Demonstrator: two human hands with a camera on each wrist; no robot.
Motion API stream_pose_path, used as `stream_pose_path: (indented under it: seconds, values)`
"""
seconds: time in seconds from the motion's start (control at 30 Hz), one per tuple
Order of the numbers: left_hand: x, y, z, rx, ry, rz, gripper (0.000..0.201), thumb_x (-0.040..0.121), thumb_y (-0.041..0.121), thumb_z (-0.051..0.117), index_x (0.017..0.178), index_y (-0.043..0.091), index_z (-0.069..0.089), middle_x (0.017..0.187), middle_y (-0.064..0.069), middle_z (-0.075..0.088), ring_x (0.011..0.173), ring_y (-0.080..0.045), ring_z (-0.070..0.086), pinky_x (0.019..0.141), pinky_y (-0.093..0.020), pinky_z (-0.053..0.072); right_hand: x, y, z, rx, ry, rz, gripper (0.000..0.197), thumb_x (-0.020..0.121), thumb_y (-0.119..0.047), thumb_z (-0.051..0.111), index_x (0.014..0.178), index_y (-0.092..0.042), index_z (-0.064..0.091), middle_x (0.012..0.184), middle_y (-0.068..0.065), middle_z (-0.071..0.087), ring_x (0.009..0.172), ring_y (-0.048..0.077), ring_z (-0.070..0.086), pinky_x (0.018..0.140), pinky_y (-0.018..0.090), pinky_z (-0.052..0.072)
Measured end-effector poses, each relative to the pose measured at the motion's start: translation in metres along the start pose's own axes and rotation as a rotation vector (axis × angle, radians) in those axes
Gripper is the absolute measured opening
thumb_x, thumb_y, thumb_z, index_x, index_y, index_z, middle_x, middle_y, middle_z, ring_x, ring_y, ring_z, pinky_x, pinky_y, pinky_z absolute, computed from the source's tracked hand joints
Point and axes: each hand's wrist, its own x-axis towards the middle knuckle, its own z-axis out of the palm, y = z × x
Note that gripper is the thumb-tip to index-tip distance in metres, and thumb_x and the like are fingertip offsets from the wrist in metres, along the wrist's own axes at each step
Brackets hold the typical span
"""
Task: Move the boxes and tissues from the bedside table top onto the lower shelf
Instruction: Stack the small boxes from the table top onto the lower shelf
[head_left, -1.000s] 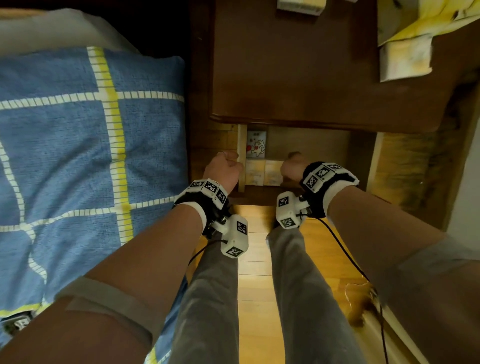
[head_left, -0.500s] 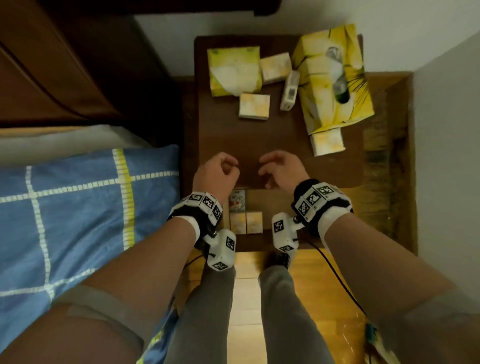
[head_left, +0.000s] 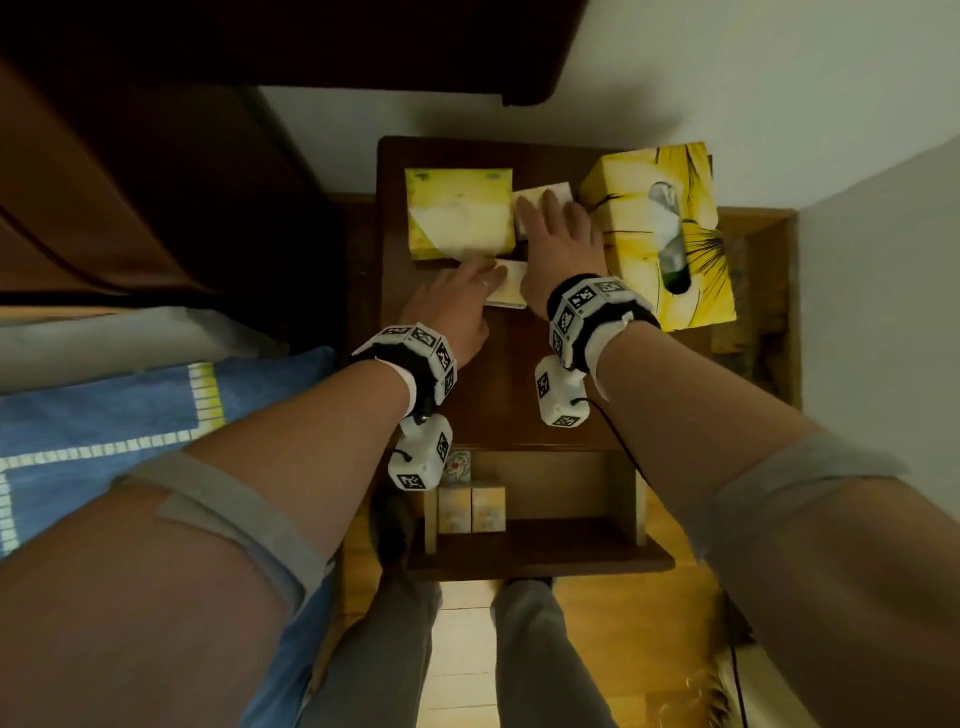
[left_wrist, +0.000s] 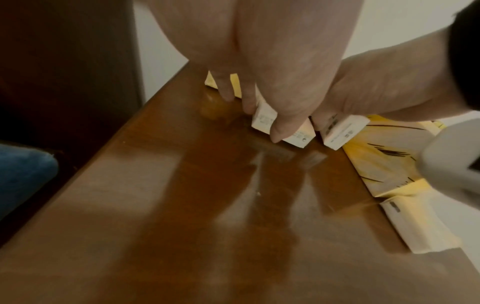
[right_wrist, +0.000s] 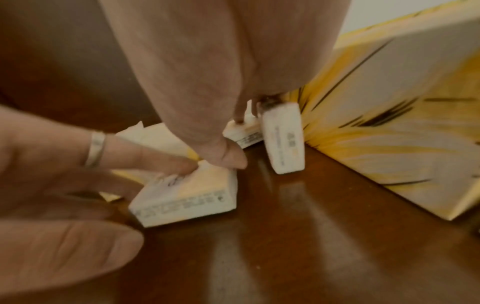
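Observation:
On the dark wooden bedside table top (head_left: 498, 395), my left hand (head_left: 493, 275) grips a small cream box (head_left: 511, 293) (right_wrist: 187, 197), thumb on its near face and fingers behind it. My right hand (head_left: 545, 208) reaches further back with straight fingers. Its fingertips touch a second small box (head_left: 558, 191) and a narrow white box (right_wrist: 284, 139) that stands on edge. A yellow tissue pack (head_left: 457, 213) lies at the back left. A large yellow tissue box (head_left: 670, 234) fills the right side. The lower shelf (head_left: 545, 540) holds small boxes (head_left: 470, 506) at its left.
Another pale pack (left_wrist: 420, 224) lies at the near end of the large tissue box. A bed with a blue pillow (head_left: 104, 415) is on the left, and a white wall (head_left: 883, 260) on the right. My legs stand on the wooden floor (head_left: 462, 649) in front of the shelf.
Both hands rose from the lower shelf to the table's front edge. Since then they have reached back to the small boxes; the left has taken hold of one.

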Motion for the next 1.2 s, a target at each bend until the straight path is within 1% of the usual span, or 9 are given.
stream_pose_path:
  seconds: [0.17, 0.27, 0.37, 0.47, 0.57, 0.73, 0.87, 1.0, 1.2]
  values:
    - [0.011, 0.014, -0.014, 0.075, 0.007, -0.024, 0.073, 0.085, 0.025, 0.072, 0.148, 0.019, 0.037, 0.144, -0.008, 0.040, 0.130, -0.032, 0.044, 0.100, -0.050, 0.046, -0.001, -0.001, 0.007, 0.110, 0.011, 0.043, 0.088, 0.082, 0.000, 0.055, 0.155, -0.029, 0.015, 0.155, 0.005, 0.020, 0.135, 0.038, 0.026, 0.106, 0.049, 0.039]
    - [0.004, 0.018, -0.012, 0.125, -0.053, -0.057, 0.068, 0.085, 0.030, 0.073, 0.144, 0.016, 0.043, 0.137, -0.012, 0.040, 0.124, -0.033, 0.046, 0.093, -0.047, 0.050, -0.004, 0.004, 0.011, 0.106, -0.017, 0.043, 0.086, 0.082, 0.001, 0.058, 0.154, -0.027, 0.020, 0.147, 0.010, 0.025, 0.127, 0.039, 0.032, 0.100, 0.044, 0.042]
    - [-0.015, 0.013, -0.003, 0.076, -0.046, -0.138, 0.058, 0.084, 0.033, 0.075, 0.134, 0.015, 0.052, 0.131, -0.011, 0.041, 0.114, -0.032, 0.053, 0.082, -0.043, 0.052, -0.013, 0.007, 0.017, 0.137, -0.004, 0.050, 0.076, 0.080, -0.002, 0.061, 0.146, -0.028, 0.034, 0.141, 0.012, 0.030, 0.123, 0.040, 0.035, 0.095, 0.045, 0.045]
    - [-0.033, 0.009, 0.004, 0.065, -0.027, -0.229, 0.055, 0.081, 0.039, 0.075, 0.125, 0.016, 0.052, 0.126, -0.009, 0.045, 0.105, -0.032, 0.060, 0.069, -0.038, 0.047, -0.026, 0.009, 0.025, 0.163, -0.001, 0.088, 0.071, 0.080, -0.003, 0.067, 0.139, -0.032, 0.042, 0.139, 0.012, 0.031, 0.124, 0.040, 0.036, 0.087, 0.046, 0.050]
    - [-0.050, 0.008, 0.010, 0.045, -0.033, -0.353, 0.060, 0.076, 0.045, 0.075, 0.121, 0.014, 0.049, 0.121, -0.007, 0.051, 0.101, -0.031, 0.063, 0.064, -0.035, 0.041, -0.041, 0.013, 0.031, 0.192, 0.001, 0.123, 0.062, 0.081, -0.010, 0.071, 0.134, -0.032, 0.048, 0.137, 0.012, 0.033, 0.125, 0.040, 0.038, 0.085, 0.048, 0.051]
    - [-0.076, 0.011, 0.028, -0.051, -0.010, -0.468, 0.075, 0.072, 0.049, 0.076, 0.127, 0.009, 0.045, 0.128, -0.011, 0.044, 0.097, -0.033, 0.062, 0.065, -0.034, 0.041, -0.074, 0.026, 0.049, 0.325, 0.045, 0.120, 0.062, 0.076, -0.011, 0.078, 0.130, -0.030, 0.054, 0.136, 0.011, 0.035, 0.121, 0.037, 0.045, 0.091, 0.049, 0.053]
    - [-0.102, 0.021, 0.046, -0.328, 0.063, -0.588, 0.067, 0.071, 0.050, 0.078, 0.119, 0.014, 0.047, 0.118, -0.008, 0.054, 0.099, -0.030, 0.063, 0.079, -0.040, 0.053, -0.103, 0.037, 0.066, 0.540, 0.046, 0.135, 0.064, 0.073, -0.014, 0.082, 0.130, -0.030, 0.056, 0.142, 0.007, 0.040, 0.126, 0.031, 0.047, 0.101, 0.041, 0.048]
    - [-0.132, 0.026, 0.057, -0.512, 0.129, -0.659, 0.059, 0.074, 0.048, 0.077, 0.116, 0.020, 0.046, 0.105, -0.001, 0.066, 0.094, -0.024, 0.067, 0.083, -0.042, 0.057, -0.135, 0.035, 0.073, 0.769, 0.036, 0.225, 0.070, 0.072, -0.025, 0.084, 0.133, -0.034, 0.051, 0.124, 0.003, 0.061, 0.110, 0.022, 0.061, 0.093, 0.040, 0.055]
    - [-0.185, 0.030, 0.080, -0.491, 0.087, -0.698, 0.064, 0.080, 0.048, 0.072, 0.131, 0.020, 0.045, 0.113, -0.004, 0.068, 0.101, -0.027, 0.067, 0.084, -0.038, 0.054, -0.194, 0.032, 0.089, 0.734, -0.169, 0.104, 0.069, 0.072, -0.024, 0.085, 0.133, -0.030, 0.052, 0.124, -0.003, 0.062, 0.106, 0.018, 0.062, 0.090, 0.037, 0.057]
